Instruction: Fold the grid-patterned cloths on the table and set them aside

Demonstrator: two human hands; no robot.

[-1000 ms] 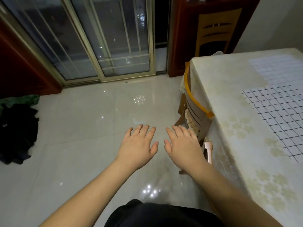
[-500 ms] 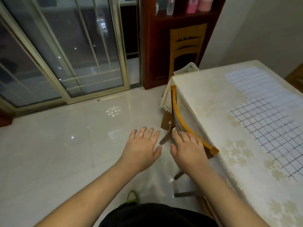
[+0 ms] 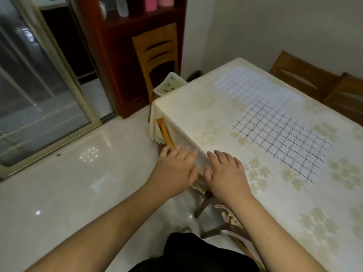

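Two grid-patterned cloths lie flat on the table [image 3: 196, 114], which wears a cream flowered cover. The nearer cloth [image 3: 282, 138] is white with dark grid lines. The farther cloth [image 3: 253, 85] is white with faint pale lines, and its near corner meets the dark-lined one. My left hand [image 3: 174, 169] is stretched out flat, fingers straight, over the table's left edge beside a chair back. My right hand [image 3: 225, 171] is flat too, over the table's near left edge. Both hands hold nothing and are well short of the cloths.
A wooden chair [image 3: 166, 134] is tucked under the table's left side by my hands. Another chair [image 3: 157, 55] stands at the far end before a dark red cabinet [image 3: 117, 46]. Brown furniture [image 3: 314, 81] lines the right wall. Glass sliding doors [image 3: 39, 85] and glossy tiled floor [image 3: 78, 183] lie left.
The view has swung right, bringing more of the table and both cloths into sight. Both open hands have moved from over the floor to the table's left edge.
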